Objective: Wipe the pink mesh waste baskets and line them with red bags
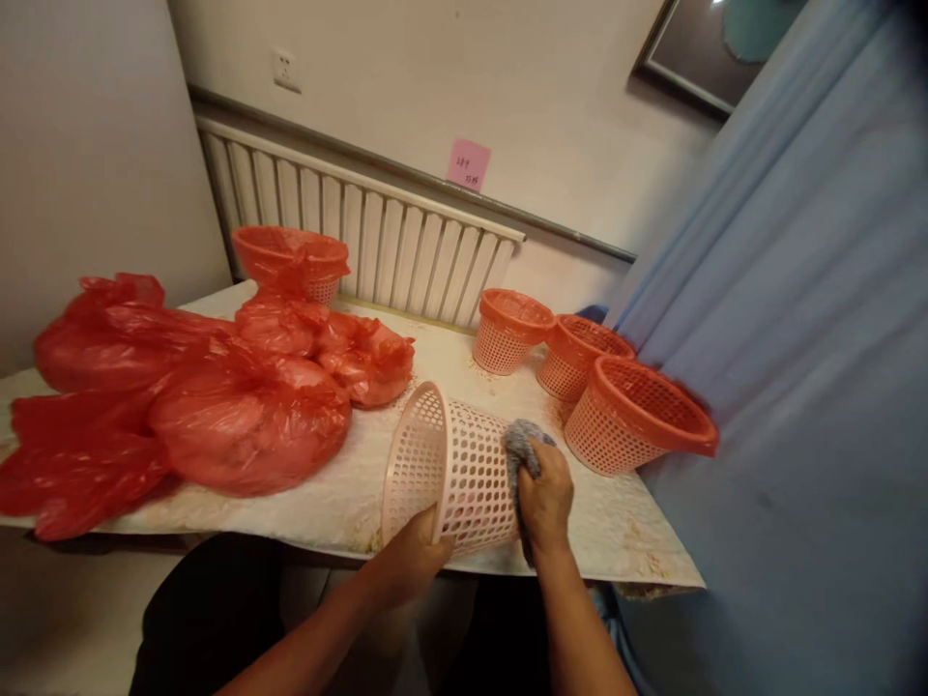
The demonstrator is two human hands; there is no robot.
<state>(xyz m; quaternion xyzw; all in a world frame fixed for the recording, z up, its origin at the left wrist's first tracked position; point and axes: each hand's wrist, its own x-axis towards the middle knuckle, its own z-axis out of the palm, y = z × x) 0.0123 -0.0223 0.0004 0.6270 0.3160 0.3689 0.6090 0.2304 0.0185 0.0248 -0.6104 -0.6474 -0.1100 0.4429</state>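
Note:
A pale pink perforated basket (478, 474) lies tilted on its side at the table's front edge, its mouth facing left. My left hand (417, 561) grips the lower part of its rim, fingers closed. Bunched in my right hand (547, 495) is a grey cloth (523, 449), pressed against the basket's base end. Part of the cloth hangs down below that hand.
Several filled red plastic bags (250, 425) cover the table's left side, with a red-lined basket (290, 253) behind them. Three red-lined baskets (616, 430) stand at the right, beside a blue curtain (783, 387). A radiator (369, 242) is behind the table (609, 527).

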